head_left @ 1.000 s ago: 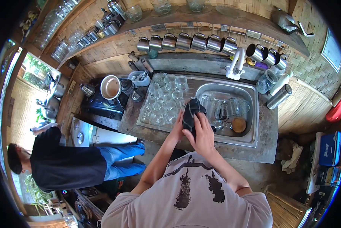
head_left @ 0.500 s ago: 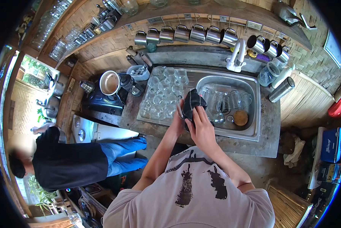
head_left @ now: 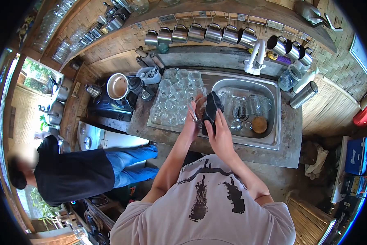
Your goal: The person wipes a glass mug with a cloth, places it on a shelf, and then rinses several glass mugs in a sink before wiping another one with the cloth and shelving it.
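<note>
My left hand (head_left: 192,124) is closed around a clear drinking glass (head_left: 193,112), tilted in front of the counter's edge between the drainboard and the basin. My right hand (head_left: 221,134) grips a black cloth (head_left: 212,111) close against the glass's right side. Whether the cloth touches the glass is hard to tell. Behind my left hand, many clear glasses (head_left: 176,98) stand crowded on the drainboard (head_left: 154,122). To the right, the steel sink basin (head_left: 276,110) holds several glass pieces (head_left: 253,105) and a round brown item (head_left: 259,124).
A white faucet (head_left: 255,61) rises behind the basin. Steel mugs (head_left: 196,33) hang from the shelf above. A stove with a pot (head_left: 118,86) stands left of the drainboard. Another person in a black shirt (head_left: 75,171) stands at the far left. A steel flask (head_left: 304,95) is at the right.
The black cloth has come away from the glass's top toward the right, with my right hand slightly lower and further right. My left hand still holds the glass.
</note>
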Available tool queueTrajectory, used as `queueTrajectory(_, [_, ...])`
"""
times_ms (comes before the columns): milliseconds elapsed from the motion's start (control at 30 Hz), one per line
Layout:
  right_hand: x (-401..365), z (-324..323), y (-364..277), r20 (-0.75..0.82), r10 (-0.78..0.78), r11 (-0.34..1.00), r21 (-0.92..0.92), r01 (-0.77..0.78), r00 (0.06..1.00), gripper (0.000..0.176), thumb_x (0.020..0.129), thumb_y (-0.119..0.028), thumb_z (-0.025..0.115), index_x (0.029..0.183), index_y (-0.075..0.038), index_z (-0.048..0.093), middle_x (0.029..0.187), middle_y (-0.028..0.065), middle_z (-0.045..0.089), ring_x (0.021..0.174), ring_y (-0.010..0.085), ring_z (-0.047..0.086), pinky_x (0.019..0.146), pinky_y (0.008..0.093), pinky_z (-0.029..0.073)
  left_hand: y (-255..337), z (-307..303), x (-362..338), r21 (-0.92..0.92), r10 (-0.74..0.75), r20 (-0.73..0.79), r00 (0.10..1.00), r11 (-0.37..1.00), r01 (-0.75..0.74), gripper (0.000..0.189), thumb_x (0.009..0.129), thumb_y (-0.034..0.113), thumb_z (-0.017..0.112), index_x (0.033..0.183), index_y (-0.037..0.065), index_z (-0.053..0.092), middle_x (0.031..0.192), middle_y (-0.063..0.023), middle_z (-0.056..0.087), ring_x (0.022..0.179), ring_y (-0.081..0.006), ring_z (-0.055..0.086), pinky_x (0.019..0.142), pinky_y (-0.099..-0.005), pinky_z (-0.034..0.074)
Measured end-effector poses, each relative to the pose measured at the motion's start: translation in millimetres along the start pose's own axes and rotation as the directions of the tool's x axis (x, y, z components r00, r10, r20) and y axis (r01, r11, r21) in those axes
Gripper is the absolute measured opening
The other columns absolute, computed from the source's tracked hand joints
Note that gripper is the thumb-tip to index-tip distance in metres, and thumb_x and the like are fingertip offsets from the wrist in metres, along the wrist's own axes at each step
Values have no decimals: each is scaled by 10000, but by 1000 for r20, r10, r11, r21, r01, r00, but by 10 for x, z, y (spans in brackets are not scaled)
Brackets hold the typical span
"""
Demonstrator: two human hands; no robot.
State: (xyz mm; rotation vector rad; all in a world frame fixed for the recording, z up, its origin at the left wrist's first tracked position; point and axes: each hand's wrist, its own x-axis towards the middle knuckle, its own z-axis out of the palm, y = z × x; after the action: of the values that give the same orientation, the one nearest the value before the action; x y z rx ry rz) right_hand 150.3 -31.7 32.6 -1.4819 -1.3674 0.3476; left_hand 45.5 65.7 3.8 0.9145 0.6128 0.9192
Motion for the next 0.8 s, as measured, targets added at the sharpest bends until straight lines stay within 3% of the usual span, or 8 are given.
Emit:
queueTrajectory(233, [174, -13, 37, -40, 10, 1000, -10, -10, 999, 505, 985, -222, 585, 1348, 107, 464, 1347, 320, 517, 1168, 476, 565, 951, 462, 498, -157, -100, -100, 50, -82, 8, 997, 995, 81, 585, 1048, 514, 361, 1494, 137, 345, 1440, -78, 495, 1282, -200, 529, 1080, -374, 428])
queueTrajectory(400, [369, -39, -31, 40, 126, 988, 82, -129, 991, 494, 979, -221, 595, 1329, 108, 476, 1300, 313, 554, 1118, 474, 594, 928, 465, 504, -109, -17, -98, -13, -9, 39, 999, 1000, 9, 628, 1034, 555, 355, 1492, 125, 359, 1429, -82, 504, 1256, -199, 539, 1067, -372, 428])
queueTrajectory(533, [105, 8, -45, 10, -51, 998, 40, 50, 999, 477, 972, -197, 607, 1319, 107, 486, 1302, 323, 546, 1180, 480, 542, 959, 474, 481, 29, -44, -8, 50, 75, -51, 996, 996, -73, 677, 1014, 605, 354, 1461, 97, 390, 1431, -98, 505, 1197, -220, 571, 1010, -358, 460])
queueTrajectory(600, [-39, 33, 15, 31, 87, 971, 219, -92, 996, 426, 1012, -201, 562, 1327, 78, 504, 1234, 229, 611, 1118, 309, 599, 957, 367, 471, 157, -76, 1, 123, 70, -34, 997, 990, -66, 670, 1017, 599, 353, 1439, 82, 411, 1425, -106, 511, 1161, -210, 590, 978, -345, 479])
queueTrajectory(667, [-141, 39, 106, 150, 310, 786, 515, -342, 939, 396, 1038, -212, 529, 1324, 63, 522, 1189, 150, 634, 1053, 189, 593, 943, 303, 457, 53, -148, 29, 99, 120, -36, 992, 988, -116, 587, 1027, 532, 409, 1394, 77, 460, 1417, -113, 522, 1087, -157, 610, 920, -316, 502])
queueTrajectory(700, [-180, 83, 222, 195, 398, 689, 581, -433, 896, 374, 1062, -230, 490, 1322, 35, 533, 1117, 53, 624, 998, 77, 501, 904, 242, 429, -2, -134, 38, 145, 148, -54, 987, 980, -139, 563, 1030, 510, 426, 1390, 79, 467, 1413, -110, 526, 1075, -145, 610, 912, -313, 504])
queueTrajectory(767, [-180, 146, 349, 268, 565, 360, 771, -526, 780, 362, 1053, -272, 515, 1307, -18, 560, 1120, 32, 654, 1015, 82, 569, 890, 245, 458, -83, -66, 17, 247, 155, -101, 983, 961, -126, 530, 1030, 440, 482, 1415, 77, 444, 1373, -95, 557, 1092, -140, 606, 926, -311, 503])
queueTrajectory(800, [-155, 140, 360, 338, 652, 152, 819, -553, 679, 363, 1050, -292, 519, 1307, -41, 564, 1125, 35, 666, 1012, 95, 602, 879, 256, 479, -170, -54, 48, 265, 255, -46, 966, 935, -234, 541, 1029, 441, 484, 1421, 72, 433, 1325, -84, 586, 1119, -145, 597, 942, -313, 497])
